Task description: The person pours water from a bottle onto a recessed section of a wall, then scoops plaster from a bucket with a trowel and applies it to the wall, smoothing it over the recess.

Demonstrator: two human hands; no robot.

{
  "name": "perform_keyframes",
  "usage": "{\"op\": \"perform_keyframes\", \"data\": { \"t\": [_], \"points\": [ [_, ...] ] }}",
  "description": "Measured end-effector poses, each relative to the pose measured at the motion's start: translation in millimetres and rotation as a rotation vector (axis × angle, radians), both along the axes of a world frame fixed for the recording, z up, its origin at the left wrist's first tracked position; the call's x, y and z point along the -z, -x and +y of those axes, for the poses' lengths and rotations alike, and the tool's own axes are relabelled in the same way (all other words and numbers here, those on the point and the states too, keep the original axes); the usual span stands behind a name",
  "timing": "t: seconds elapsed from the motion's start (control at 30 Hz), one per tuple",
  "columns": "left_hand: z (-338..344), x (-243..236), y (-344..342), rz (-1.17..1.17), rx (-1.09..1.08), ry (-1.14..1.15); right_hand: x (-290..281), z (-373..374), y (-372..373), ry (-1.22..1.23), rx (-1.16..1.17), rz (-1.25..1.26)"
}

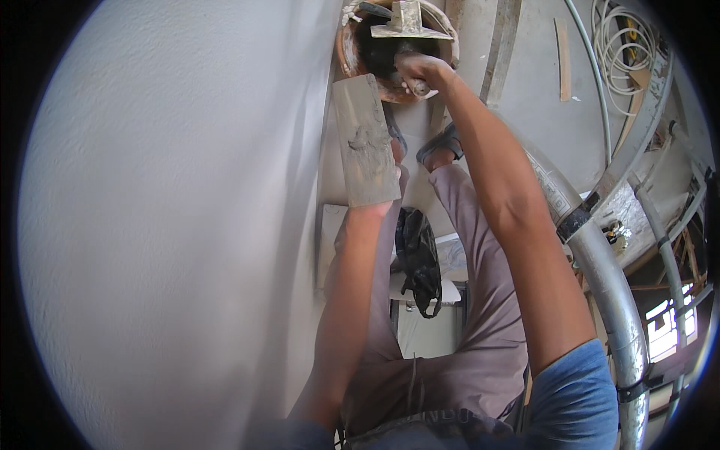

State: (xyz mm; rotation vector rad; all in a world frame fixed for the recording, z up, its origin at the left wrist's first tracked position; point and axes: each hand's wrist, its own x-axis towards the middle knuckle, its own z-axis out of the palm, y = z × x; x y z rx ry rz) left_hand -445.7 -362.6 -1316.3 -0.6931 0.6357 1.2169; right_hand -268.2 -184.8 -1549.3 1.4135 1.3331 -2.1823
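My left hand grips a plastering hawk from beneath; the flat, plaster-smeared board covers its fingers, with a grey lump on top. My right hand is closed round the handle of a tool whose far part reaches into a worn orange-brown bucket with a dark interior. A pale, plaster-caked trowel lies across the bucket's back rim, beside another dark handle. The bucket stands just beyond my feet.
A white wall fills the left. A black plastic bag lies between my legs. At right run a large metal pipe and thinner tubes, with coiled white hose and a wooden strip on the grey surface beyond.
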Motion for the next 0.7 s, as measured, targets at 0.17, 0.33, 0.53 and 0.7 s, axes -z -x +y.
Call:
{"op": "perform_keyframes", "data": {
  "t": [0.17, 0.33, 0.53, 0.7],
  "points": [
    [-24, -23, 16, 0.111, -0.056, 0.054, -130, 5, 55, 0.205, -0.125, -0.126],
    [-12, -23, 12, 0.254, 0.060, 0.082, -110, 13, 32, 0.428, 0.431, -0.156],
    [-19, -14, 14, 0.072, -0.036, 0.022, -90, -24, 56, 0.360, 0.122, -0.182],
    [-18, -24, 13, 0.139, -0.018, 0.184, -117, -1, 44, -1.050, -0.656, 0.060]
  ]
}}
